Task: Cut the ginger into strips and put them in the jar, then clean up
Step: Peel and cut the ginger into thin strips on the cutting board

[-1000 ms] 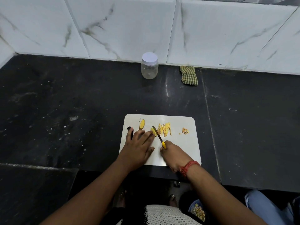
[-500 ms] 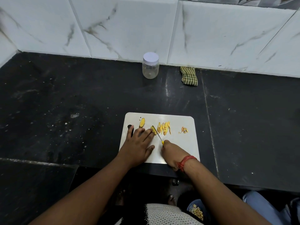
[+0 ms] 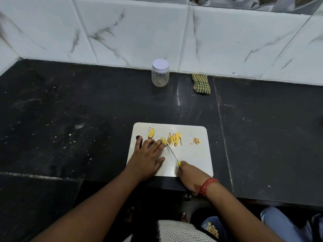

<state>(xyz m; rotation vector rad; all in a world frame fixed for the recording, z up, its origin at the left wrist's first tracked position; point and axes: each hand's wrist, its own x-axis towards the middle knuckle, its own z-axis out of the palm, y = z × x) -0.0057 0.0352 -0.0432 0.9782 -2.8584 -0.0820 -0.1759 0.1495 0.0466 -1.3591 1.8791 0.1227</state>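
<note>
Standing upright at the back of the black counter [image 3: 87,110], close to the marble-patterned wall tiles [image 3: 139,32], the clear jar [image 3: 160,75] is wearing its white lid [image 3: 160,64] and is looking empty through its sides. Just to its right a green checked cloth [image 3: 201,84] is lying folded.

On the white cutting board [image 3: 192,159] your left hand [image 3: 146,159] is lying flat with its fingers stretched out, the fingertips pressing down on a yellow ginger piece [image 3: 164,141]. Your right hand [image 3: 190,177] is gripping the yellow handle of a thin knife [image 3: 173,153], and the blade is angling up and left so its tip is meeting that piece.

Right of the held piece a small heap of cut ginger strips [image 3: 174,139] is lying, yellow-orange and uneven. A second oval ginger slice [image 3: 151,133] is sitting near the board's upper left corner, and a little curl of scraps [image 3: 196,141] is lying apart, further right
</note>
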